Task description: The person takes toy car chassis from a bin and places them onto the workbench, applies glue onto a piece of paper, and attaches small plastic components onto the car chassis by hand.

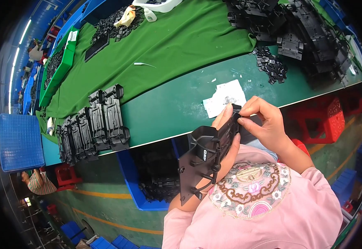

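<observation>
A long black plastic toy-car chassis (195, 170), tilted with its wide end toward me, lies along my left forearm. My left hand (233, 144) is closed around its far part, with fingertips showing on the other side. At the chassis's far end, my right hand (269, 124) pinches with thumb and forefinger. Whatever sits between those fingertips is too small to make out. Just beyond both hands, a white sheet of paper (230, 93) with small bits on it lies on the green table (168, 99).
Several black chassis (100, 122) stand in a row at the left table edge. Small black parts (271, 66) and a heap of chassis (313, 37) are at the far right. A blue bin (127, 178) sits below the table, red stools (324, 120) at the right.
</observation>
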`<state>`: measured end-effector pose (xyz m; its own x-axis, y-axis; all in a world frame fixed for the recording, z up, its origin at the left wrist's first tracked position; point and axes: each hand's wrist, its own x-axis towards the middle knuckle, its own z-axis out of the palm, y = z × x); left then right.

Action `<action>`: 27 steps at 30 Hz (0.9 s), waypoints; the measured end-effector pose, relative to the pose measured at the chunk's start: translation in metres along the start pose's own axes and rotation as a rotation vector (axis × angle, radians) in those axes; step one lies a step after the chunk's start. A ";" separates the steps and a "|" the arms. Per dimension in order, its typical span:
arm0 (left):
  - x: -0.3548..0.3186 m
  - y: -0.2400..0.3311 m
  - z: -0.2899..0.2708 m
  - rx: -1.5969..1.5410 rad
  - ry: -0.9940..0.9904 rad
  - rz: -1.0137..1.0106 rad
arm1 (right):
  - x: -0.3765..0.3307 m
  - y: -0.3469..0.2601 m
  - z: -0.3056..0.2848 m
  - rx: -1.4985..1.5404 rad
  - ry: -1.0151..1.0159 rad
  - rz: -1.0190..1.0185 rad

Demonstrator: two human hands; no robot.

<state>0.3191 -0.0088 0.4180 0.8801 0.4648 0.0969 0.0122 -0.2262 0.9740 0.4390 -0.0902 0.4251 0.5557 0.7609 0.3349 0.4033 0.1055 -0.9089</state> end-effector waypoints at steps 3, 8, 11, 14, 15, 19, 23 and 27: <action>0.004 -0.005 0.003 0.072 0.014 0.106 | -0.001 -0.001 -0.004 -0.026 -0.025 0.015; 0.003 0.005 0.001 -0.250 0.126 -0.079 | 0.006 0.003 -0.041 -0.087 0.011 0.162; 0.004 -0.004 0.000 -0.407 0.113 -0.153 | 0.011 0.034 -0.079 -0.410 0.136 0.232; 0.008 0.003 0.001 -0.414 0.103 -0.166 | 0.018 0.056 -0.083 -0.559 0.119 0.272; 0.008 0.005 0.002 -0.409 0.098 -0.161 | 0.019 0.058 -0.082 -0.558 0.117 0.255; 0.005 0.001 0.000 -0.392 0.123 -0.162 | 0.023 0.060 -0.087 -0.592 0.034 0.263; 0.002 0.000 -0.005 -0.459 0.170 -0.170 | 0.020 0.061 -0.089 -0.569 0.097 0.242; 0.000 -0.002 -0.011 -0.492 0.223 -0.163 | 0.017 0.056 -0.092 -0.560 0.176 0.300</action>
<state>0.3138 0.0015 0.4186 0.7632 0.6419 -0.0742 -0.1301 0.2652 0.9554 0.5382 -0.1306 0.4027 0.7944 0.5843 0.1661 0.5035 -0.4804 -0.7181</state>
